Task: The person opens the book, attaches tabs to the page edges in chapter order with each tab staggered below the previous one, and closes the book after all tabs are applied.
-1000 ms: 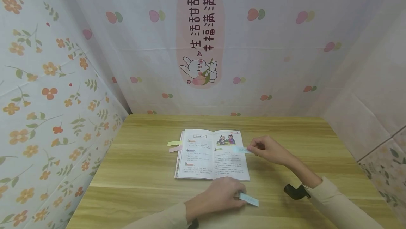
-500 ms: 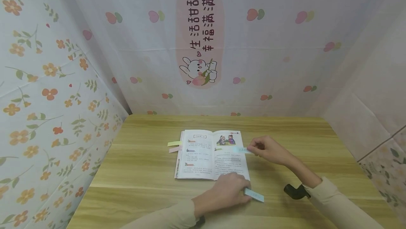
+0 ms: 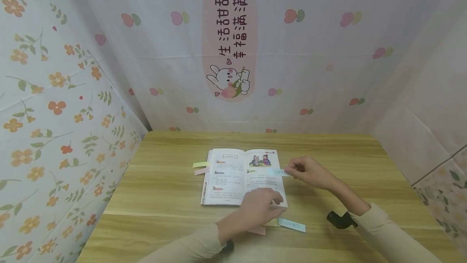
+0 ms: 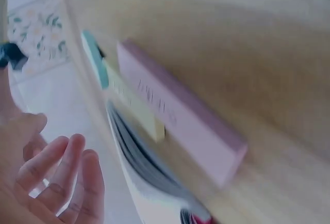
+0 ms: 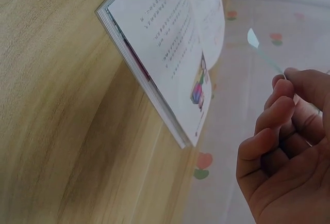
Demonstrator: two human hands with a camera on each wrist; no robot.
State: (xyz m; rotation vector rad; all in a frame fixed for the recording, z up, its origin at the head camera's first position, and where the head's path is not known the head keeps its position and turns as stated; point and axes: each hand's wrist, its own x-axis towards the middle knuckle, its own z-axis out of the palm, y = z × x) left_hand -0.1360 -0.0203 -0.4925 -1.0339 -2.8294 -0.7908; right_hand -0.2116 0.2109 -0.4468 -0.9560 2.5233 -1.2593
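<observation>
An open book (image 3: 228, 178) lies on the wooden table, printed pages up. At its right edge my right hand (image 3: 308, 172) pinches a light-blue sticky note strip (image 5: 268, 59) between thumb and forefinger; in the right wrist view the strip stands away from the page. My left hand (image 3: 260, 205) hovers at the lower right page with loosely bent fingers and nothing between them. Near it on the table is a light-blue sticky note pad (image 3: 292, 225). A pink sticky note pad (image 4: 178, 113) and a yellow one (image 4: 134, 100) lie beside the book, mostly hidden by my left arm in the head view.
Yellow (image 3: 200, 165) and pink (image 3: 202, 171) tabs stick out of the book's left edge. Patterned cloth (image 3: 313, 64) hangs behind and at both sides of the table (image 3: 164, 230). A dark strap (image 3: 341, 220) is at my right wrist.
My left hand has let go of the blue pad, which now lies on the table, and has moved up over the book's lower edge. The right hand has stayed in place.
</observation>
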